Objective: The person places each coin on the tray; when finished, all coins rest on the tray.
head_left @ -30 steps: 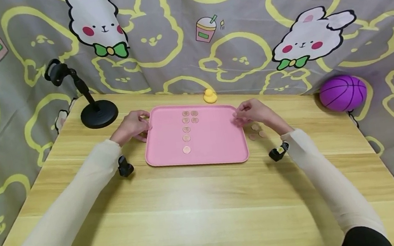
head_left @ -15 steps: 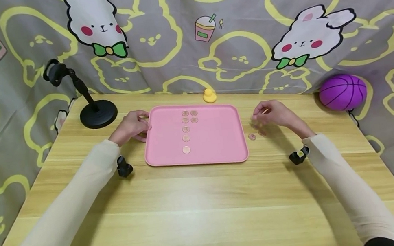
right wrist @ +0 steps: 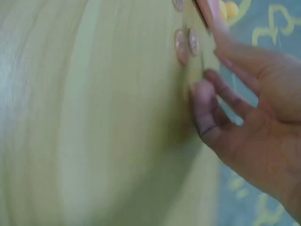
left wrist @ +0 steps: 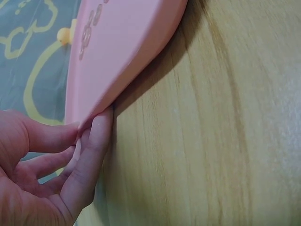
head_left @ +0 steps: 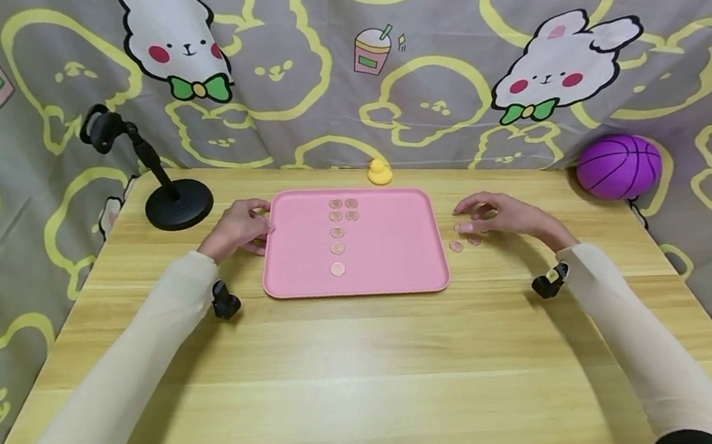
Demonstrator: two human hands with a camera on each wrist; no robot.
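Observation:
A pink tray [head_left: 393, 254] lies on the wooden table, with several round coppery coins [head_left: 336, 233] in a long column and a short one beside it. My left hand [head_left: 235, 229] pinches the tray's left edge; in the left wrist view the thumb of that hand [left wrist: 51, 160] is above the rim and fingers are below. Beyond the tray's right edge, three loose coins [head_left: 456, 246] lie on the table. Over them is my right hand [head_left: 503, 215], its thumb and fingers apart, its thumb close to one coin. The right wrist view shows that hand [right wrist: 254, 113] blurred, with no coin visible in it.
A black stand [head_left: 179, 205] with a round base stands behind my left hand. A yellow toy duck [head_left: 379, 172] sits behind the tray. At the far right is a purple ball [head_left: 620, 167], near the patterned curtain [head_left: 427, 43] along the back.
My right hand has moved right from the tray's right edge to the loose coins, and its fingers have spread apart. My left hand has stayed at the tray's left edge.

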